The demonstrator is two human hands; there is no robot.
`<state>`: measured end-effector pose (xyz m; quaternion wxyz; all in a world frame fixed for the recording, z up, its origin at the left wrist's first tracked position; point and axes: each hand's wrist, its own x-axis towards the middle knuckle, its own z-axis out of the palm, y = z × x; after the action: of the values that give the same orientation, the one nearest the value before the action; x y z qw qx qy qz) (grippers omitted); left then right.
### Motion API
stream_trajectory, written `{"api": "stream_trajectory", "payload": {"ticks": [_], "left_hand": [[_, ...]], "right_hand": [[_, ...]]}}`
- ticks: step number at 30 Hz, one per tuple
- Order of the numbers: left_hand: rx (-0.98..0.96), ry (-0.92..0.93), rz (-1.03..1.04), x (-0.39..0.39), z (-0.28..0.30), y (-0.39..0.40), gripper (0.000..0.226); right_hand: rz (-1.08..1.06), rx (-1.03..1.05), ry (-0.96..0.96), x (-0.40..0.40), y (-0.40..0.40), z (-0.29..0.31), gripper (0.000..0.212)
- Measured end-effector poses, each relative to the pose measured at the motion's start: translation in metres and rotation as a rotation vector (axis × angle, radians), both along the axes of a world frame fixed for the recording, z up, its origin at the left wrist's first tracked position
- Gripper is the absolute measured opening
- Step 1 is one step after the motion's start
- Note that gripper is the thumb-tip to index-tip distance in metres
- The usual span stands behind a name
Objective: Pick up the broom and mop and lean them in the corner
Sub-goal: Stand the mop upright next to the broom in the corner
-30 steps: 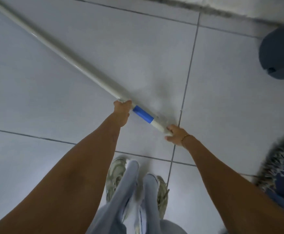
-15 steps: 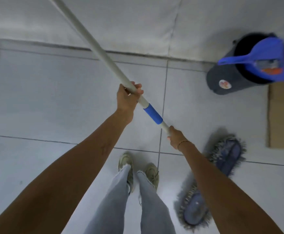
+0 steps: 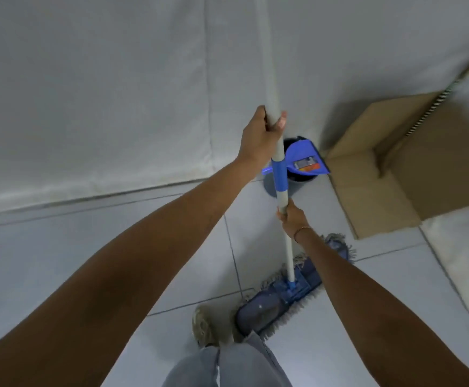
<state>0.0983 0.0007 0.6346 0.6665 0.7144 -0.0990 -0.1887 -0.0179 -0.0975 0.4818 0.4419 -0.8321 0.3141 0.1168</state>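
Note:
The mop stands nearly upright in front of me. Its long white handle [image 3: 269, 65] has a blue collar and runs down to a flat blue fringed mop head [image 3: 280, 300] resting on the floor tiles by my feet. My left hand [image 3: 261, 135] is wrapped around the handle above the blue collar. My right hand [image 3: 290, 216] grips the handle just below the collar. A thin striped stick [image 3: 434, 101], possibly the broom's handle, leans at the upper right over a cardboard box; no broom head is visible.
A dark bucket [image 3: 278, 188] holding a blue dustpan [image 3: 306, 160] stands against the white wall behind the mop handle. An open cardboard box [image 3: 395, 177] lies to its right. My shoe [image 3: 208, 325] touches the mop head's left end.
The mop handle has swung from lying slanted near the floor to nearly vertical. Both hands stayed on it and rose; the mop head now rests flat beside my feet.

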Motion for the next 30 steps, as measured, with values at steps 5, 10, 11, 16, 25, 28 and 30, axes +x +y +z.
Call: {"api": "stream_trajectory", "payload": {"ticks": [5,10,11,16,25,28,30], "left_hand": [[-0.099,-0.075,-0.143,-0.014,0.062,-0.027,0.016],[-0.128,-0.182,-0.302,-0.025,0.104,-0.044,0.009],[-0.124,-0.196,-0.319,-0.026,0.109,-0.048,0.008],[-0.111,-0.268,-0.41,-0.037,0.129,-0.08,0.013],[-0.104,-0.3,-0.436,-0.047,0.137,-0.194,0.025],[-0.108,-0.29,-0.447,-0.052,0.136,-0.25,0.024],[-0.096,-0.292,-0.454,-0.056,0.134,-0.285,0.025]], "right_hand": [[-0.23,0.113,-0.117,-0.009,-0.013,0.043,0.019],[-0.371,0.208,-0.235,-0.013,-0.023,0.067,0.013],[-0.385,0.219,-0.247,-0.012,-0.026,0.07,0.012],[-0.394,0.251,-0.288,-0.023,-0.056,0.086,0.022],[-0.444,0.227,-0.364,-0.032,-0.16,0.09,0.03],[-0.285,-0.032,-0.24,-0.037,-0.215,0.086,0.015],[-0.236,-0.11,-0.214,-0.04,-0.251,0.08,0.015]]}}
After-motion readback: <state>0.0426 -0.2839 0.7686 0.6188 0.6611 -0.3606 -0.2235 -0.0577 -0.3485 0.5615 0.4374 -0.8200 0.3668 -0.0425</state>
